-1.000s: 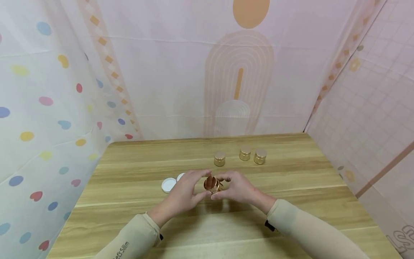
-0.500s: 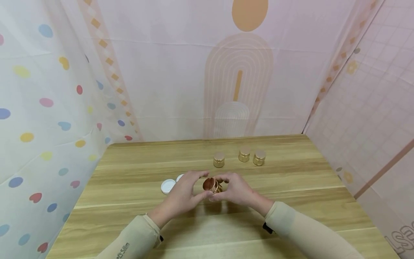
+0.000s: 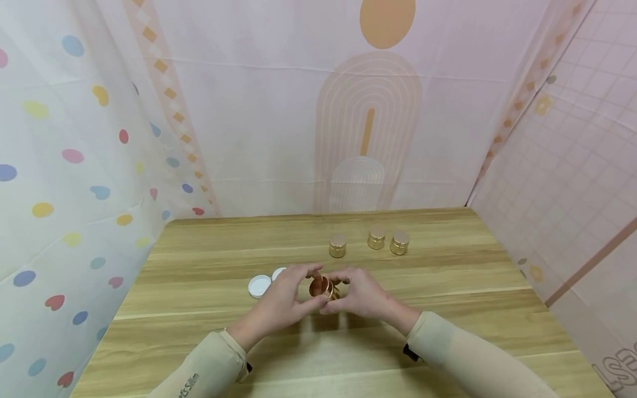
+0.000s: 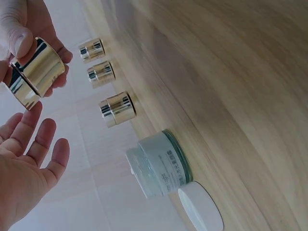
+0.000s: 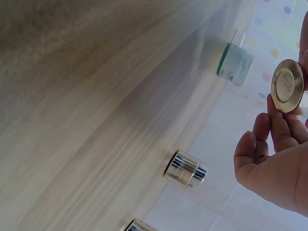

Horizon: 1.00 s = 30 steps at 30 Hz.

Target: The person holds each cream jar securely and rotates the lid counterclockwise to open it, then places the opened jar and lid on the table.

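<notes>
Both hands hold a small shiny gold jar (image 3: 320, 288), tilted over to the left above the table. Its body is gripped by my right hand (image 3: 365, 293), fingers and thumb around the side; the jar's round base (image 5: 287, 86) shows in the right wrist view. At the lid end, my left hand (image 3: 283, 296) pinches with thumb and index finger while the other fingers (image 4: 42, 139) spread loosely. Close behind the left hand stands a pale green glass jar (image 4: 161, 161), partly hidden in the head view, beside a white lid (image 3: 260, 286) lying on the table.
Three similar gold jars stand farther back on the wooden table (image 3: 209, 249): one left (image 3: 337, 246), one in the middle (image 3: 376, 238) and one right (image 3: 400, 243). Patterned cloth walls (image 3: 249, 127) enclose the table at the back and both sides.
The held gold jar has shifted slightly left, and the right hand with it. Both hands keep their hold. The other jars and the white lid stay where they were.
</notes>
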{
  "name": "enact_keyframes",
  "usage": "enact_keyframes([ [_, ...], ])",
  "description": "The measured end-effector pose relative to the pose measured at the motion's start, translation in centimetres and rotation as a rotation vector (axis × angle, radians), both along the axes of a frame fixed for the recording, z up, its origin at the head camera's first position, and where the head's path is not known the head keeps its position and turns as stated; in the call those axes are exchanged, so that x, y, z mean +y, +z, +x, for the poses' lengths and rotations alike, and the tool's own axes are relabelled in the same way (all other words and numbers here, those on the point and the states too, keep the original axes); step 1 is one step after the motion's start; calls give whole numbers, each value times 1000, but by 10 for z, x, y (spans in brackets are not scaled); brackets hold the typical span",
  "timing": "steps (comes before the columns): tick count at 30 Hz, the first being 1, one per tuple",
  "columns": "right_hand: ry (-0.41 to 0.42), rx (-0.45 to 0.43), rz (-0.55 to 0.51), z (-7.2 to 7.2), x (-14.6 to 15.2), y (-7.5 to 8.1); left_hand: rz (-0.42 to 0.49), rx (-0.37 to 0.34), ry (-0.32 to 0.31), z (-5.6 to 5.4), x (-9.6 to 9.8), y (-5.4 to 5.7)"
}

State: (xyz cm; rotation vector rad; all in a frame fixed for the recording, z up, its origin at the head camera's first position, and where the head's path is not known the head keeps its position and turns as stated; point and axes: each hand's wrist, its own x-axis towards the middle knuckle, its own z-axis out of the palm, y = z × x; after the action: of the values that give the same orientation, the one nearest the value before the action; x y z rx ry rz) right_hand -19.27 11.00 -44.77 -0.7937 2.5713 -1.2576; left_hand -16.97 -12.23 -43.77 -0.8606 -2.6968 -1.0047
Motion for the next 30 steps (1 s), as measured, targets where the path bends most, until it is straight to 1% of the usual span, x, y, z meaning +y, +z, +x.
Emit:
enact_keyframes([
  [5, -10, -6, -4, 0, 1, 0, -1, -9, -8, 0, 0, 0],
  [9, -8, -6, -10, -2, 2, 0, -13, 7, -30, 1, -2, 0],
  [12, -18, -22, -12, -3, 3, -1, -19, 16, -44, 1, -3, 0],
  [16, -27, -18, 9, -2, 3, -2, -23, 11, -42, 0, -3, -1],
  [21, 11, 13, 18, 0, 1, -2, -10, -2, -34, 0, -4, -2],
  [25, 39, 7, 6, 1, 0, -1, -11, -6, -44, 0, -2, -2],
  [30, 1, -6, 11, 0, 3, -1, -35, -5, -45, 2, -2, -1],
])
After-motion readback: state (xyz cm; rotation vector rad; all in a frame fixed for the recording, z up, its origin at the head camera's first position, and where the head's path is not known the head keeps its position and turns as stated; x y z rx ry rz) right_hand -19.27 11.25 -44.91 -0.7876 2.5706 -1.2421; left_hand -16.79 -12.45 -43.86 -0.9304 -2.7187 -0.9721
